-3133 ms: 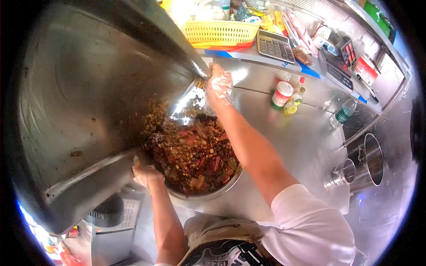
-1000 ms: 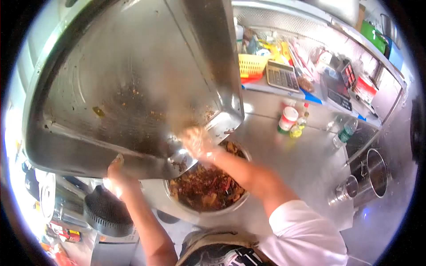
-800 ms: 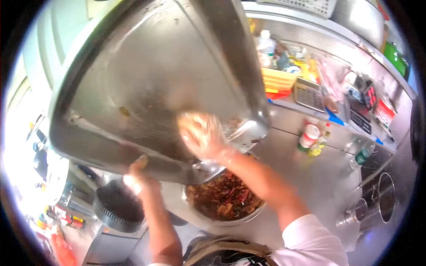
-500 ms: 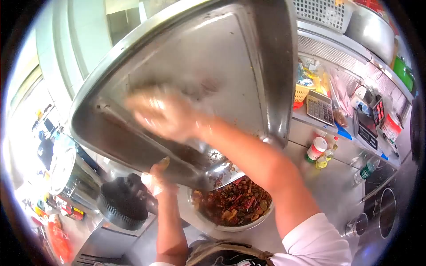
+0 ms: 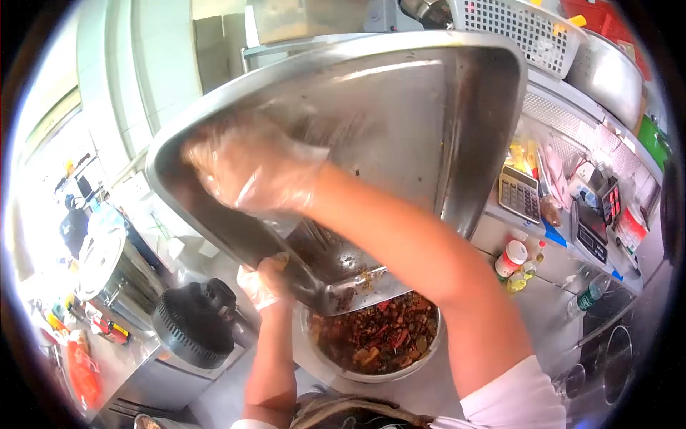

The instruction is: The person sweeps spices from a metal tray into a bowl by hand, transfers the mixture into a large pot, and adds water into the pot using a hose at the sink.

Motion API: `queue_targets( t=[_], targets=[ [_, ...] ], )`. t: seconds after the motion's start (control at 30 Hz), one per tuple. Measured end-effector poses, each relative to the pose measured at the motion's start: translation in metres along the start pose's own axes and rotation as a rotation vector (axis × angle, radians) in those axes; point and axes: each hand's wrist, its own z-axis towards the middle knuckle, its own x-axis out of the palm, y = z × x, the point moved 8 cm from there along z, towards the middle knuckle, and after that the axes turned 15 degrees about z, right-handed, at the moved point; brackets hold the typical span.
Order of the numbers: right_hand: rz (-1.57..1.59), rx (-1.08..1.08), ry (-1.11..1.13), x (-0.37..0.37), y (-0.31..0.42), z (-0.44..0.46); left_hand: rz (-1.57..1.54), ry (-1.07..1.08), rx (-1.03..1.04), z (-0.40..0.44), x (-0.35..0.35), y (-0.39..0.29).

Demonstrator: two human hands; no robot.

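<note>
Head | left hand (image 5: 266, 283): grasping tray (image 5: 400, 129) edge | right hand (image 5: 257, 171): tray's left corner, grip unclear | bowl (image 5: 386, 377): desk's (image 5: 549, 314) near edge

From here the right hand (image 5: 250, 168) is a smear inside the pan (image 5: 400, 136); I can't tell whether it holds anything. The left hand (image 5: 268, 282) has its fingers out of my sight behind the pan's wall, which also covers the far side of the bowl (image 5: 371, 377). The bottle's (image 5: 589, 294) print is too small to read, and the top edge crops the white basket (image 5: 525, 46).
</note>
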Motion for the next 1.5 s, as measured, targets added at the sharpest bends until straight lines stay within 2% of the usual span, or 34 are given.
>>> queue_targets(
  t=[0.03, 0.1, 0.13, 0.17, 0.2, 0.23, 0.3, 0.33, 0.37, 0.4, 0.43, 0.47, 0.57, 0.6, 0.67, 0.7, 0.77, 0.83, 0.87, 0.9, 0.93, 0.97, 1.0, 1.03, 1.1, 1.2, 1.27, 1.37, 1.4, 1.47, 1.5],
  targets=[
    [-0.067, -0.064, -0.061, 0.015, -0.003, -0.013, -0.002, -0.025, -0.024, -0.004, -0.004, -0.004],
    [0.144, 0.14, 0.087, 0.058, -0.026, -0.062, 0.015, -0.045, 0.0, -0.001, -0.007, -0.01],
    [0.098, -0.009, 0.048, 0.082, -0.029, -0.104, 0.047, -0.037, 0.032, 0.002, -0.013, -0.01],
    [0.108, 0.069, 0.118, 0.108, -0.043, -0.148, 0.075, -0.028, 0.059, 0.003, -0.018, -0.009],
    [0.137, 0.242, 0.295, 0.134, -0.06, -0.191, 0.021, -0.047, -0.037, 0.009, -0.021, 0.003],
    [0.223, 0.321, 0.316, 0.142, -0.071, -0.224, 0.006, -0.051, -0.069, -0.002, -0.013, -0.017],
    [0.036, 0.299, 0.348, 0.122, -0.092, -0.236, -0.085, -0.096, -0.011, -0.009, -0.007, -0.039],
    [-0.024, 0.121, 0.177, 0.079, -0.088, -0.208, -0.09, -0.121, 0.012, -0.011, -0.009, -0.045],
    [-0.008, -0.13, -0.227, -0.005, -0.048, -0.163, -0.03, -0.103, -0.021, 0.014, -0.026, -0.009],
    [-0.106, -0.247, -0.502, -0.042, -0.044, -0.148, 0.004, -0.105, -0.01, 0.009, -0.027, -0.015],
    [-0.553, -0.102, -0.417, -0.076, -0.021, -0.121, 0.031, -0.105, 0.008, 0.003, -0.025, -0.027],
    [-0.545, -0.145, -0.362, -0.097, -0.016, -0.103, 0.03, -0.099, 0.022, -0.002, -0.02, -0.033],
    [-0.501, -0.226, -0.092, -0.047, -0.041, -0.122, 0.013, -0.068, 0.031, -0.018, -0.009, -0.05],
    [-0.447, -0.188, -0.033, -0.019, -0.048, -0.145, -0.015, -0.05, 0.004, -0.022, -0.006, -0.052],
    [-0.306, 0.025, 0.109, 0.054, -0.08, -0.221, -0.006, -0.058, -0.023, -0.021, -0.01, -0.049],
    [-0.282, -0.044, 0.143, 0.088, -0.087, -0.264, 0.023, -0.081, -0.016, -0.014, -0.014, -0.044],
    [-0.201, 0.035, 0.223, 0.137, -0.092, -0.324, 0.088, -0.068, -0.04, -0.004, -0.028, -0.032],
    [-0.038, 0.316, 0.306, 0.14, -0.102, -0.345, 0.11, -0.007, -0.083, 0.012, -0.037, -0.02],
    [-0.057, 0.318, 0.267, 0.127, -0.101, -0.348, -0.006, -0.08, -0.064, 0.017, -0.042, -0.016],
    [-0.075, 0.32, 0.229, 0.112, -0.098, -0.347, 0.048, -0.095, -0.057, 0.016, -0.044, -0.019],
    [-0.192, 0.185, 0.106, 0.072, -0.084, -0.324, 0.101, -0.111, -0.048, 0.013, -0.047, -0.027],
    [-0.358, 0.154, -0.104, 0.034, -0.081, -0.311, 0.146, -0.13, -0.035, 0.013, -0.049, -0.032],
    [-0.452, 0.43, -0.319, 0.01, -0.101, -0.316, 0.101, -0.204, -0.053, 0.016, -0.057, -0.019],
    [-0.381, 0.571, -0.495, -0.011, -0.114, -0.316, 0.371, -0.191, 0.053, 0.015, -0.061, -0.023],
    [-0.434, 0.849, -0.579, 0.012, -0.136, -0.354, 0.887, -0.148, 0.292, 0.009, -0.058, -0.032],
    [-0.255, 1.2, 0.046, 0.095, -0.162, -0.384, 0.59, -0.03, 0.292, 0.007, -0.063, -0.029],
    [0.147, 0.959, 0.213, 0.156, -0.138, -0.371, 0.331, 0.024, 0.25, 0.024, -0.076, -0.011],
    [0.247, 0.795, -0.055, 0.109, -0.091, -0.329, 0.114, -0.033, 0.185, 0.016, -0.07, -0.012],
    [0.116, 0.48, -0.557, 0.072, -0.091, -0.337, 0.083, -0.075, 0.166, 0.006, -0.069, -0.017],
    [-0.255, 0.64, -0.923, 0.023, -0.103, -0.355, 0.139, -0.058, 0.048, -0.001, -0.071, -0.018],
    [-0.475, 0.609, -0.997, 0.004, -0.086, -0.351, 0.163, -0.045, -0.011, -0.004, -0.068, -0.015]
  ],
)
